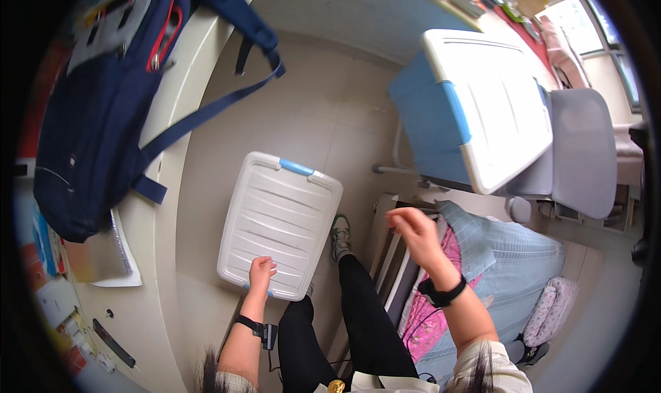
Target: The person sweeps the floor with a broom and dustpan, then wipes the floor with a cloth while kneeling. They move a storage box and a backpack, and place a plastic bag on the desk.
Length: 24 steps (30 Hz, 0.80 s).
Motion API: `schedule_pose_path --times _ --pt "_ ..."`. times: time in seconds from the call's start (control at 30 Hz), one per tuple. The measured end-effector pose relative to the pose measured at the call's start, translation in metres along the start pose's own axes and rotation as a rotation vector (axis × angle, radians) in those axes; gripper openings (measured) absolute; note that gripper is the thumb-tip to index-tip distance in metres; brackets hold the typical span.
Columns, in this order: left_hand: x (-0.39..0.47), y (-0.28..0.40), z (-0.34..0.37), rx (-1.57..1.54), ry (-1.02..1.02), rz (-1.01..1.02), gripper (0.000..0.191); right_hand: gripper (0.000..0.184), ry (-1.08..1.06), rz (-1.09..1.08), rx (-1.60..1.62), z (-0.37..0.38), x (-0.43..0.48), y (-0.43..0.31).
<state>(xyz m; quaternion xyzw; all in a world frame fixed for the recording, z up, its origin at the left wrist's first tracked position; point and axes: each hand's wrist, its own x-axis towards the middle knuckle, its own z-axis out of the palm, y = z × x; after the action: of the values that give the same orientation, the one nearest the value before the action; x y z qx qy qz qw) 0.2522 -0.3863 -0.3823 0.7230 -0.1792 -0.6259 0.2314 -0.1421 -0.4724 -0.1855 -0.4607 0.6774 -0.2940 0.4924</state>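
My left hand (pixel 262 273) hovers over or rests on the near end of a white plastic storage-box lid (pixel 281 225); contact cannot be told. Its fingers are loosely curled, with nothing seen in them. The lid has raised ribs, a blue latch (pixel 296 166) on its far edge, and sits low near the floor, before my legs. Whatever is under it is hidden. Out to the right, my right hand (pixel 415 231) is in the air by the bed edge, fingers loosely bent and holding nothing. Black straps circle both my wrists.
A blue storage box (pixel 431 119) with a white lid stands on a grey swivel chair (pixel 583 150). On the left, a navy backpack (pixel 103 114) lies on a white desk (pixel 170 186), its strap hanging over the edge. A bed (pixel 516 253) with blue checked bedding is at right.
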Motion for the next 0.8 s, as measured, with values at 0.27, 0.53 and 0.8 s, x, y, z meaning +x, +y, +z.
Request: schedule_pose_path --times 0.27,0.53,0.8 --pt "-0.074 0.179 0.155 0.107 -0.448 0.189 0.022 0.021 0.772 -0.02 0.126 -0.234 -0.02 -0.012" --pt "-0.089 0.303 0.331 0.089 -0.636 0.483 0.043 0.045 0.686 0.282 -0.48 -0.499 0.104 0.03" --pt "-0.091 0.33 0.421 0.133 -0.521 0.504 0.061 0.071 0.579 0.287 -0.272 -0.601 0.193 0.099"
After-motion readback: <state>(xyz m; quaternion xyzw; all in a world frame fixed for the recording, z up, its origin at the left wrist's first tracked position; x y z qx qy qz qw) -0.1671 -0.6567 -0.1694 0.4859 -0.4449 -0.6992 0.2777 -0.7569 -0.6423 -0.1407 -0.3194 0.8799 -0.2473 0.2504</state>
